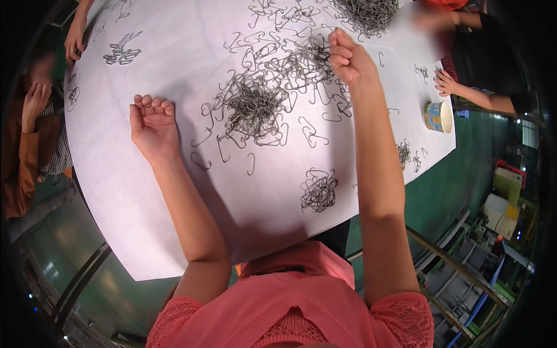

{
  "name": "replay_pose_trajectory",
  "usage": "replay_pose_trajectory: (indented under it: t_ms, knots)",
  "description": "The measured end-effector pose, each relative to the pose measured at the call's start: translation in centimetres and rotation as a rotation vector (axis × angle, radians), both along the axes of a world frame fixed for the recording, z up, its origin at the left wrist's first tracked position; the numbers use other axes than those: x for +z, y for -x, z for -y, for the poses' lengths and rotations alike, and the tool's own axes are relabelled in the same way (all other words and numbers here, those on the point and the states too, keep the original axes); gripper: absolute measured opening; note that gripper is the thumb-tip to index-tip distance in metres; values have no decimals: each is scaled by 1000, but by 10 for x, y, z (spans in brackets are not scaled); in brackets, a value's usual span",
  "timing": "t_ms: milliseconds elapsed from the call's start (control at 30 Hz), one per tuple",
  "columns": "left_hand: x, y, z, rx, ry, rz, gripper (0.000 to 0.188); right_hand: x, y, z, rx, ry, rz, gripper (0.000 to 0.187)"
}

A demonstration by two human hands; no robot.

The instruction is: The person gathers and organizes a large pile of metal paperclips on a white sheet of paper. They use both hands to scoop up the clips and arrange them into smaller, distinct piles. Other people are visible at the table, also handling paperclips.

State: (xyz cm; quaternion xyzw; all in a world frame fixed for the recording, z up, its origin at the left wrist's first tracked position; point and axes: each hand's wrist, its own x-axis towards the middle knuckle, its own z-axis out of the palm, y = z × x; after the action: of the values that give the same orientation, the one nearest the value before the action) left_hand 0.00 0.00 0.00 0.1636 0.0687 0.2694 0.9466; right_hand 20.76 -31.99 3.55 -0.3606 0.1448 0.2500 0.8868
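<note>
Wire hooks (254, 110): grey, bent metal; loose tangled pile at upper centre of the frame, thickest in the middle, single pieces straying at its edges.
Left hand (154, 123): left of the pile, apart from it; palm up, fingers half curled, nothing seen in the palm.
Right hand (351, 59): upper centre-right, over the pile's right side; fingers folded toward the palm; cannot tell whether a hook is pinched in them.
Near heap (319, 191): small knot of hooks, lower centre, near the table's close edge.
Far heap (369, 13): dense, dark, at the top edge, right of centre.
Upper-left cluster (123, 52): a few hooks lying close together.
Right-edge heap (404, 153): small, partly behind the right forearm.
Table (139, 232): white covering, hooks spread across it.
Tub (438, 118): round, blue patterned side, pale mouth, near the right edge of the table.
Co-worker's hand, right (446, 83): fingers spread at the table edge, above the tub.
Co-worker's hand, upper left (74, 46): at the table's edge.
</note>
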Motion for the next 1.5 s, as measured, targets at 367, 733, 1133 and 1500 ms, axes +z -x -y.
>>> replay_pose_trajectory:
  t_ms: [367,733,1133,1500]
  knots:
    - [-1,1,-3,-3,9,0,20,48,101,39,584,669,249,17]
    - [-2,-6,1,-6,23,-67,21,39,168,63,364,1196,526,20]
    - [0,-1,2,1,30,-46,19,9,32,-20,493,1747,1148,27]
    - [4,-3,6,-27,35,-22,17,35,-23,10,95,1407,1035,13]
